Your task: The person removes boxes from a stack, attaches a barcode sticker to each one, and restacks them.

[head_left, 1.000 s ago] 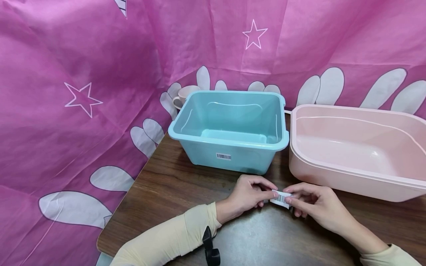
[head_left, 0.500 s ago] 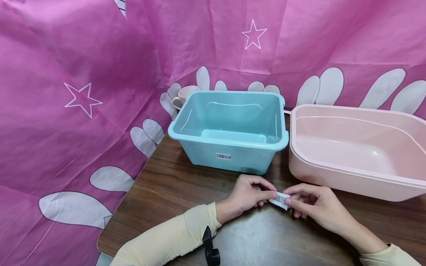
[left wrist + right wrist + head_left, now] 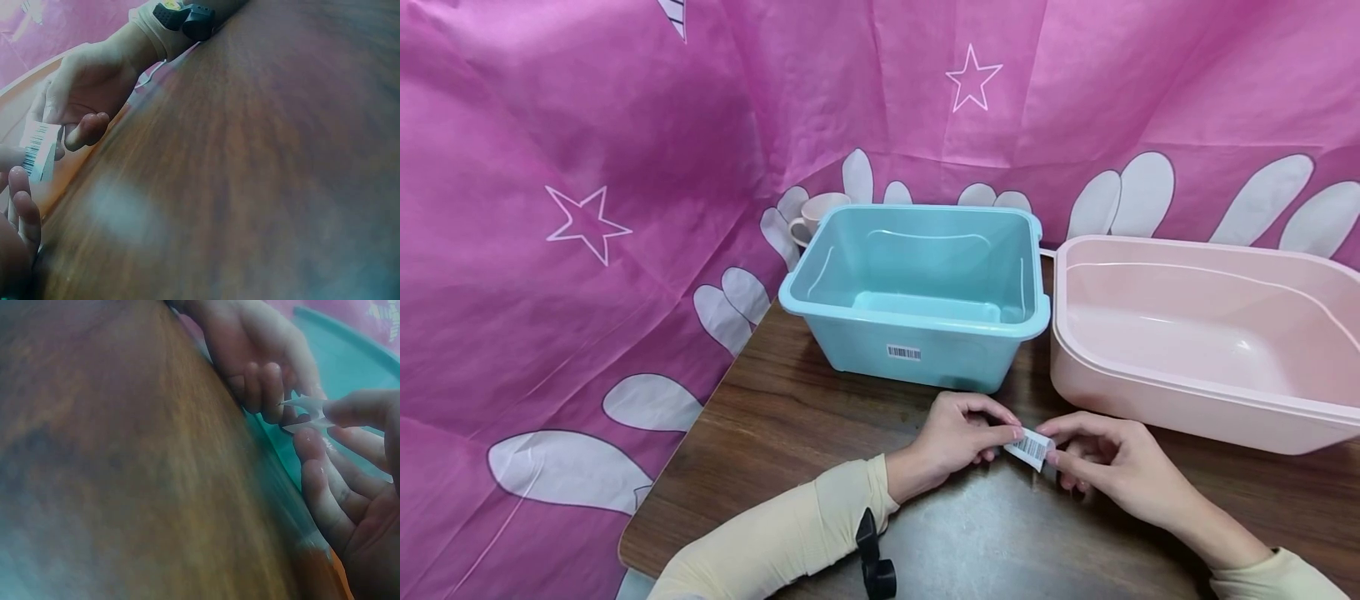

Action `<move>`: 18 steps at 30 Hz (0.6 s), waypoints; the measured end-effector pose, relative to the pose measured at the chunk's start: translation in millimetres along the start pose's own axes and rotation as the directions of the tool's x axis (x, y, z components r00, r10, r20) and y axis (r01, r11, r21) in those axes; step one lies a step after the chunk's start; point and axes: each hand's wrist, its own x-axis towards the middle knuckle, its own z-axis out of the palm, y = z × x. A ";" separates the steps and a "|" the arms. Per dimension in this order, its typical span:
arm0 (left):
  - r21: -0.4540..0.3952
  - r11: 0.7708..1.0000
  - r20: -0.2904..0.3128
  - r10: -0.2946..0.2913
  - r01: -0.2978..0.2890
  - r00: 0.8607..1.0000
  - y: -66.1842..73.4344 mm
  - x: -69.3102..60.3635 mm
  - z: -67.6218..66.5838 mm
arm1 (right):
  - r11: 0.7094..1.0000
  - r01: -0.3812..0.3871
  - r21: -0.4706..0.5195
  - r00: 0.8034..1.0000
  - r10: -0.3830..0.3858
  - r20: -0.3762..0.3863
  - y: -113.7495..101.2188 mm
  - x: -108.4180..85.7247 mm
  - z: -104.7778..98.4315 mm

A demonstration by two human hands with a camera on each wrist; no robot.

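Observation:
A small white barcode label point(image 3: 1029, 447) is held between both hands above the wooden table. My left hand point(image 3: 957, 435) pinches its left end between thumb and forefinger. At the right end, thumb and fingers of my right hand point(image 3: 1120, 460) pinch the edge. Two thin white layers of the label point(image 3: 307, 405) stand apart there in the right wrist view. Printed bars on the label point(image 3: 36, 149) show in the left wrist view. Just behind the hands stands a light blue plastic bin point(image 3: 820, 333), with another barcode sticker point(image 3: 904, 352) on its front.
A pink plastic basin point(image 3: 1180, 404) stands right of the blue bin. Behind the bin's left corner is a pale pink mug point(image 3: 824, 205), partly hidden. The wooden table point(image 3: 760, 433) ends at the left, against a pink patterned curtain point(image 3: 587, 333).
The label has tilted slightly and more of its barcode face shows between the fingers. Both hands have shifted only a little; bin and basin stay put.

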 end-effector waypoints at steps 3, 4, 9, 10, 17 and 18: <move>-0.008 1.000 0.002 0.008 -0.008 1.000 0.0 0.3 -0.7 | 1.000 -0.008 -0.021 1.000 0.008 -0.020 0.4 0.7 0.7; -0.010 1.000 0.005 0.012 -0.012 1.000 0.0 0.5 -0.9 | 1.000 -0.013 -0.028 1.000 0.012 -0.028 0.5 1.0 1.0; -0.010 1.000 0.016 0.024 -0.024 1.000 -0.3 0.9 -2.2 | 0.998 -0.034 -0.054 0.998 0.031 -0.047 0.7 1.6 2.0; -0.010 1.000 0.017 0.027 -0.026 1.000 -0.4 0.8 -2.5 | 0.998 -0.038 -0.056 0.998 0.035 -0.047 0.7 1.6 2.0; -0.009 0.999 0.022 0.041 -0.040 0.999 -0.5 0.7 -2.7 | 0.996 -0.055 -0.067 0.998 0.052 -0.042 0.8 0.9 1.4; -0.010 0.999 0.024 0.040 -0.039 0.999 -0.5 0.7 -2.6 | 0.996 -0.055 -0.065 0.998 0.053 -0.038 0.9 0.6 1.2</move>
